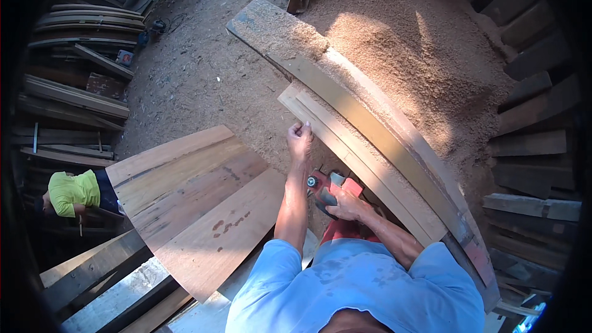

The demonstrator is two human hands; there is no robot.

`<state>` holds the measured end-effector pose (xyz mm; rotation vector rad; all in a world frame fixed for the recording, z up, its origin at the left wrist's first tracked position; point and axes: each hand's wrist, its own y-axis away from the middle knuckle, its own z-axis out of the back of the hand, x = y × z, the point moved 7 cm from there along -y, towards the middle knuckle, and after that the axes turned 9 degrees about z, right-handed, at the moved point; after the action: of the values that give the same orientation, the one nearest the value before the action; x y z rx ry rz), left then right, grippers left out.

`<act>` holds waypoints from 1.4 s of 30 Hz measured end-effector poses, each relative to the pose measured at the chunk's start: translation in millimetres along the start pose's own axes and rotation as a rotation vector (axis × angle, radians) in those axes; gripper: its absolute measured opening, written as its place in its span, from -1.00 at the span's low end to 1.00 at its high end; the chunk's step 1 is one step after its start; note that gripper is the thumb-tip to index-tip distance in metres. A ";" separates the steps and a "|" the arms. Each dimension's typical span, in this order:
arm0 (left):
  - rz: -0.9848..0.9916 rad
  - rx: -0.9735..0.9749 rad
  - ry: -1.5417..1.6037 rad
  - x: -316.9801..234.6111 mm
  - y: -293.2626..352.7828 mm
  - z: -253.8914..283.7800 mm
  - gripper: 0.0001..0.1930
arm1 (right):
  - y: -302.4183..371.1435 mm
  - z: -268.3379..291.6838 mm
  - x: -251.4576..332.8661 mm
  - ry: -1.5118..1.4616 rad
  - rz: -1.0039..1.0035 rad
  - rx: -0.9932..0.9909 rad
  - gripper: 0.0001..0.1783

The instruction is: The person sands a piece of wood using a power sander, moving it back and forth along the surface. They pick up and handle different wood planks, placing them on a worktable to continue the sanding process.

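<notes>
My right hand (349, 205) is closed round the handle of a red electric hand planer (353, 186) with a black front knob, held low in front of my body beside the workbench. My left hand (300, 139) is reached forward with its fingers curled in, right at the near edge of a long narrow wooden board (364, 163). Whether its fingertips hold anything is too small to make out. The board lies lengthwise along a thick, curved wooden bench beam (345, 95) strewn with shavings.
Wide planks (203, 191) lie side by side at my left. A large sawdust heap (425, 49) rises beyond the bench. Stacked timber (80, 98) lines the left side, and upright boards (530, 142) the right. A person in a yellow-green shirt (74, 193) bends at far left.
</notes>
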<state>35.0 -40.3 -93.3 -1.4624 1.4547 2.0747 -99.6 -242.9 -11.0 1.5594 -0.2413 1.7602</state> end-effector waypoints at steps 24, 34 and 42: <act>0.448 0.568 0.081 137.8 141.2 -92.2 -0.60 | 536.4 -81.7 -316.4 -0.383 -0.903 -0.987 -0.34; -0.162 0.682 -0.316 158.7 107.3 -91.9 0.12 | 671.7 -125.9 -494.4 -0.842 -1.000 -1.500 -0.44; -0.290 0.590 -0.522 134.1 134.8 -98.8 0.13 | 727.8 -128.5 -639.5 -0.513 -1.233 -1.416 -0.45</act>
<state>-57.8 -231.1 -123.8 -0.7706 1.3662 1.5050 -683.5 -932.6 -383.1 0.6472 -0.4737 -0.0015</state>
